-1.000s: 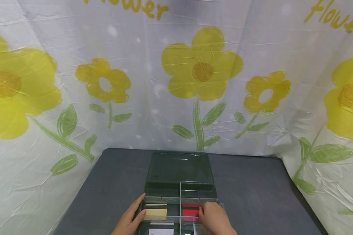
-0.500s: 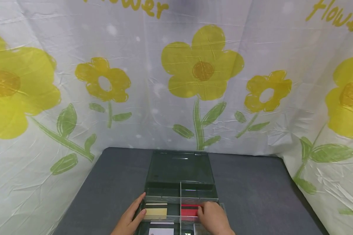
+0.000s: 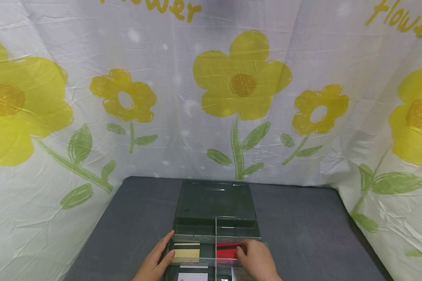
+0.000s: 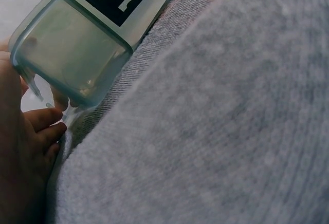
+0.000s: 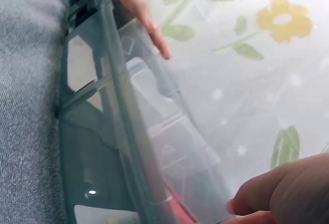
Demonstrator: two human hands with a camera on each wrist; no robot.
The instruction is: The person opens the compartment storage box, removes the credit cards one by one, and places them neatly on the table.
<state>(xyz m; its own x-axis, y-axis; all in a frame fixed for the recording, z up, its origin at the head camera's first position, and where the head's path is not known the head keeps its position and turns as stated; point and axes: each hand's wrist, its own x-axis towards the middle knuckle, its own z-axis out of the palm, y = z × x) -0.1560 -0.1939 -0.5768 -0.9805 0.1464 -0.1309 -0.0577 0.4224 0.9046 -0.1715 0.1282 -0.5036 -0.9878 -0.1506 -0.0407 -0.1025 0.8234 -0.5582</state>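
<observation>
A dark green translucent box lies with its lid folded back, divided into compartments. My left hand holds its left side, thumb at the rim and other fingers along the outside; in the left wrist view, fingers of the left hand curl by the box's corner. My right hand pinches the right end of a red card with a dark stripe, in the right compartment. The right wrist view shows only the red card's edge through clear plastic, near the right hand.
A pale yellow card with a dark stripe sits in the compartment left of the divider. Nearer is a white card, cut off by the frame. The box stands on a dark grey table, with a flower-printed curtain behind.
The red card has shifted slightly left and its right end sits a little higher. My right hand's fingers have risen slightly with it. The left hand stays in place.
</observation>
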